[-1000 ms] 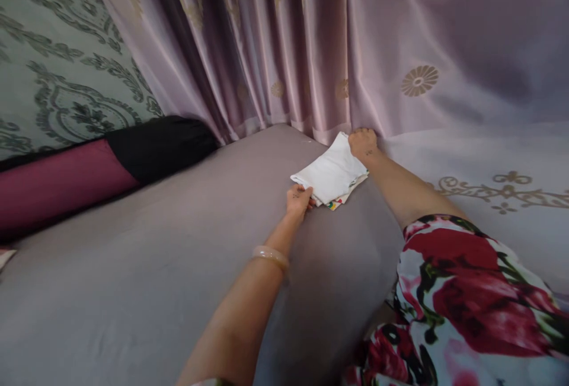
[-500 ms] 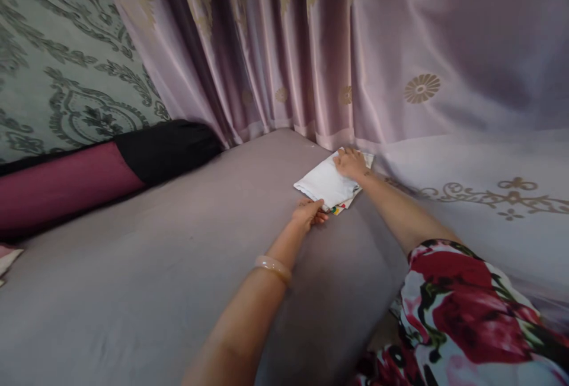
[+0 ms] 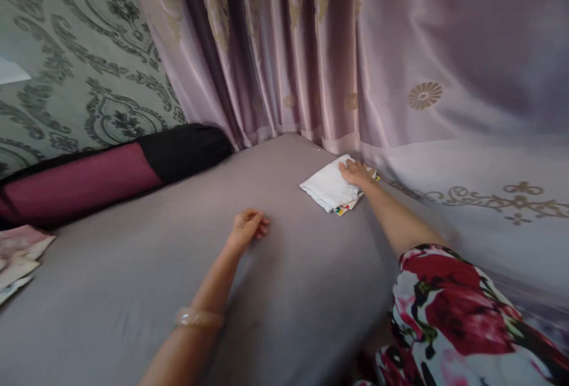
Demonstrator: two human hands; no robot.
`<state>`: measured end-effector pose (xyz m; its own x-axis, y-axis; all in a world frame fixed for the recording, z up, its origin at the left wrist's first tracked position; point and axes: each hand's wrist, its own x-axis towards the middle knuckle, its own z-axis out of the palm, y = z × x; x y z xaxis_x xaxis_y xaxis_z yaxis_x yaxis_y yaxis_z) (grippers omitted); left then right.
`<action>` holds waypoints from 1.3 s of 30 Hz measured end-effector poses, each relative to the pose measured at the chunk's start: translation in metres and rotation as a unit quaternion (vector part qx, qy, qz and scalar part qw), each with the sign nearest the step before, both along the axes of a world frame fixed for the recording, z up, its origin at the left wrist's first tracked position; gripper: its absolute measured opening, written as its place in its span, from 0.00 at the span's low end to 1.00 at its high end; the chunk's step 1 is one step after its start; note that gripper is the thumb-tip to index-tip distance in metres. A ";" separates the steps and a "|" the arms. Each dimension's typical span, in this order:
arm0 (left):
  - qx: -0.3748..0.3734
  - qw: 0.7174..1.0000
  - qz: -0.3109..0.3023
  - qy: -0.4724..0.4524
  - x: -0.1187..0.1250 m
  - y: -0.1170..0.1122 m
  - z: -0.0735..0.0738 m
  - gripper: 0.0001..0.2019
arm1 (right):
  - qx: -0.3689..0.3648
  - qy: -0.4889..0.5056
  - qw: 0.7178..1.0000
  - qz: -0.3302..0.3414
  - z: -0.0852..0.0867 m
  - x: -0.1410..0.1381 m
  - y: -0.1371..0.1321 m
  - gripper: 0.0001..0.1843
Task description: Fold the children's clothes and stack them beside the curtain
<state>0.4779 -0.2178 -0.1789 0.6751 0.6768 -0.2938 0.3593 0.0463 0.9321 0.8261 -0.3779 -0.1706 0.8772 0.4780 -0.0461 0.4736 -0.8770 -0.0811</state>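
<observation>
A white folded cloth [image 3: 328,184] lies near the curtain at the far edge of the mattress. Beneath it show the edges of another folded cloth [image 3: 344,209] with coloured patches. My right hand [image 3: 354,172] rests on top of the white cloth with its fingers spread, pressing rather than gripping. To the left of the stack, my left hand [image 3: 249,226] hangs over the grey sheet. Its fingers are loosely curled and a little apart, and nothing shows in them.
Several folded fabrics [image 3: 20,255] sit at the left edge of the grey mattress [image 3: 146,273]. A maroon and black bolster [image 3: 89,178] lies along the patterned wall [image 3: 111,60]. Pink-purple curtains [image 3: 391,48] hang close behind the cloth stack.
My left hand has let go of the white cloth's near edge and moved left, away from the stack. My right hand stays on the cloth. The view has turned slightly left.
</observation>
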 end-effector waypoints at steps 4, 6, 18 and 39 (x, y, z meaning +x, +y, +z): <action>0.295 0.940 0.070 0.157 -0.065 0.041 -0.010 0.10 | 0.034 -0.040 0.998 0.030 0.006 -0.025 0.014 0.34; 0.435 0.870 0.084 0.215 -0.093 0.054 -0.016 0.13 | 0.044 -0.043 0.996 0.065 0.004 -0.042 0.022 0.35; 0.508 0.787 0.087 0.339 -0.138 0.055 -0.033 0.23 | 0.060 -0.055 0.996 0.048 -0.016 -0.066 0.029 0.33; 0.525 0.777 0.103 0.331 -0.131 0.051 -0.029 0.20 | 0.050 -0.132 0.982 0.125 -0.024 -0.133 0.070 0.34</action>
<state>0.3468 -0.1667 -0.2078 0.4567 0.8519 0.2563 0.8622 -0.4948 0.1086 0.6927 -0.3081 -0.1951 0.7067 0.6704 0.2261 0.6894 -0.7243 -0.0069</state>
